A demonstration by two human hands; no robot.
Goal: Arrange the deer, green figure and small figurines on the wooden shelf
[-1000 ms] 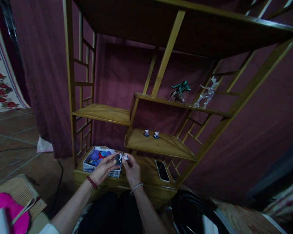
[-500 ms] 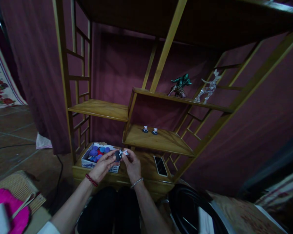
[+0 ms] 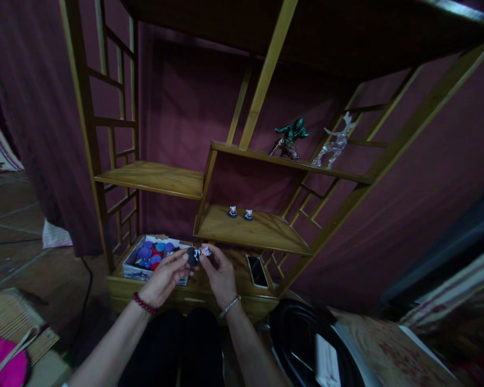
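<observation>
Between both hands I hold a small black-and-white figurine (image 3: 197, 254) with a dark round base, tipped on its side. My left hand (image 3: 167, 277) is closed on its base end. At the other end, the fingers of my right hand (image 3: 218, 269) pinch its pale head. Behind my left hand stands an open box (image 3: 135, 271) with several blue, purple and red round-based pieces (image 3: 155, 260) in it. Two similar small figurines, one on the left (image 3: 232, 212) and one on the right (image 3: 248, 215), stand upright on the middle shelf (image 3: 250, 235).
A dark green figure (image 3: 292, 137) and a clear deer figurine (image 3: 336, 142) stand on the upper right shelf (image 3: 262, 155). A phone (image 3: 257, 271) lies on the cabinet's lower board, right of my hands. A black round object (image 3: 286, 344) is at the lower right.
The view has shifted a little, so the shelf unit appears further left. Both hands still hold the figurine, which now lies more level with its dark base showing more.
</observation>
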